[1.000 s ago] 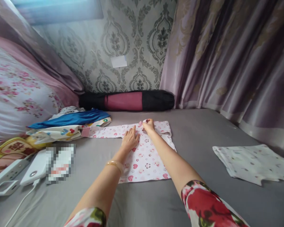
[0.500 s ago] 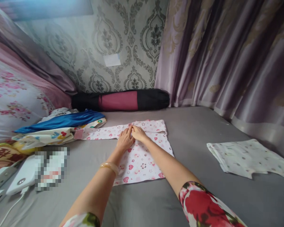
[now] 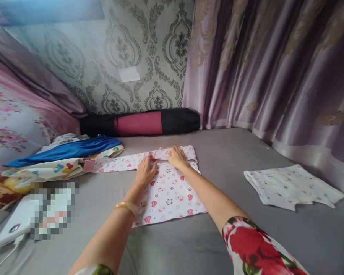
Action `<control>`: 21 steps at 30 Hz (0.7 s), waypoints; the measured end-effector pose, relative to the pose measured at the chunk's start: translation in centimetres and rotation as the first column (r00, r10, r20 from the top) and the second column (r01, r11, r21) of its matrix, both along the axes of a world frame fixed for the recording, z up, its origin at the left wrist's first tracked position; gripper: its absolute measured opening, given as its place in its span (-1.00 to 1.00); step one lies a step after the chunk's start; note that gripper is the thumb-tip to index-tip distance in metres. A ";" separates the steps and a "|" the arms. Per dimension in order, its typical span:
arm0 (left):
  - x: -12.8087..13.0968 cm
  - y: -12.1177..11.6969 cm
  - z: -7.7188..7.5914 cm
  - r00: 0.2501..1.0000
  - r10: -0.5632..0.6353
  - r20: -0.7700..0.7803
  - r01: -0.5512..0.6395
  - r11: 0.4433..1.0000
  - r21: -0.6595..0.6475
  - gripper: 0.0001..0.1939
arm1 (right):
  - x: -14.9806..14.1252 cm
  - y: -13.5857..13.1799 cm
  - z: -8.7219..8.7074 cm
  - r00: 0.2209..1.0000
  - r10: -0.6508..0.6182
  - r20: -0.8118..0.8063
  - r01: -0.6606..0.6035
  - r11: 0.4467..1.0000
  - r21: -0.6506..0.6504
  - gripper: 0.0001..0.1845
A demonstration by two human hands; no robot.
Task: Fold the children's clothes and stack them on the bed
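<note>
Left hand (image 3: 145,170), right hand (image 3: 177,156), on cloth (image 3: 169,193) (printed)

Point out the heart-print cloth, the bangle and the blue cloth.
Heart-print cloth (image 3: 166,191), head view: its wide part, between the forearms.
Bangle (image 3: 126,205), head view: the visible band.
Blue cloth (image 3: 70,150), head view: its upper surface, near the middle.

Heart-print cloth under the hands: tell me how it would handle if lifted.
The heart-print cloth is probably floppy, since it lies thin and flat on the gray sheet. It looks light for its size, with no padding visible. Its long strip, reaching out leftward, would likely dangle.
</note>
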State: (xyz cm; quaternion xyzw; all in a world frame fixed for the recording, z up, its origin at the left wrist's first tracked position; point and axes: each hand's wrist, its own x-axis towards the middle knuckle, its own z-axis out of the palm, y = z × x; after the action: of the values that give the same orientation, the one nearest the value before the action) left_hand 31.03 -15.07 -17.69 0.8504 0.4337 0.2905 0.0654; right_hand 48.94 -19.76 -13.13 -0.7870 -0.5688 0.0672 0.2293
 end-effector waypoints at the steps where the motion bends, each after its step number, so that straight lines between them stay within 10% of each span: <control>1: 0.0 0.0 0.0 1.000 0.017 -0.009 -0.017 1.000 0.003 -0.47 | 0.4 -0.2 -0.3 0.999 -0.031 0.018 0.031 0.999 -0.037 -0.45; 12: 0.4 -0.4 -0.2 0.981 0.141 -0.132 -0.135 0.989 0.053 -0.47 | 2.5 -1.2 -2.9 0.986 -0.079 0.150 0.102 0.982 -0.156 -0.25; 21: 0.7 -1.0 0.4 0.961 0.178 -0.212 -0.178 0.984 0.019 -0.40 | 3.3 -1.2 -1.8 0.995 -0.043 0.092 0.062 0.975 -0.213 -0.28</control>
State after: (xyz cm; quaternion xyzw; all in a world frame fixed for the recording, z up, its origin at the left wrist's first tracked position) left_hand 31.69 -16.04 -17.26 0.8341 0.5131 0.2024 -0.0077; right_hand 52.19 -20.92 -14.94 -0.8242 -0.5465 0.0883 0.1194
